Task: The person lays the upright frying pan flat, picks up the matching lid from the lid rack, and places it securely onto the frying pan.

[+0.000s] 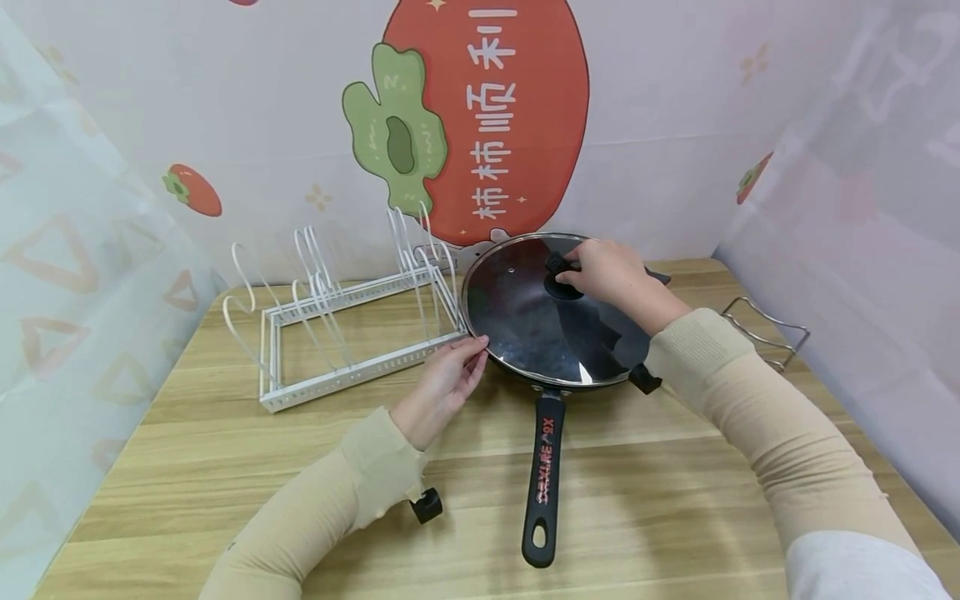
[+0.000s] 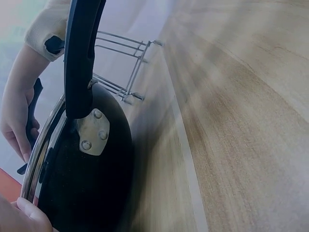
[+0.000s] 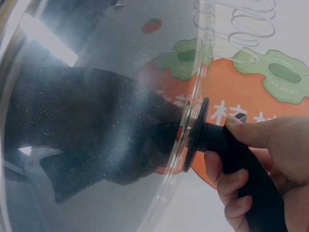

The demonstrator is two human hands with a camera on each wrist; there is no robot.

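A black frying pan [image 2: 87,193] sits on the table with its long handle [image 1: 544,475] pointing toward me. Over it is a round glass lid [image 1: 517,308] with a metal rim. My right hand [image 1: 611,271] grips the lid's black handle [image 3: 256,188], fingers curled round it and thumb along its top. At the lid's left edge my left hand [image 1: 450,375] pinches the rim between thumb and finger, close beside the pan's wall. In the left wrist view the lid's rim [image 2: 46,135] runs along the top of the pan.
To the left stands a white rack [image 1: 360,367] with upright curved wire dividers, its right end close to the pan. A silver wire rack [image 1: 783,346] is partly hidden behind my right sleeve. A printed cloth [image 1: 645,150] hangs behind the wooden table [image 1: 225,475].
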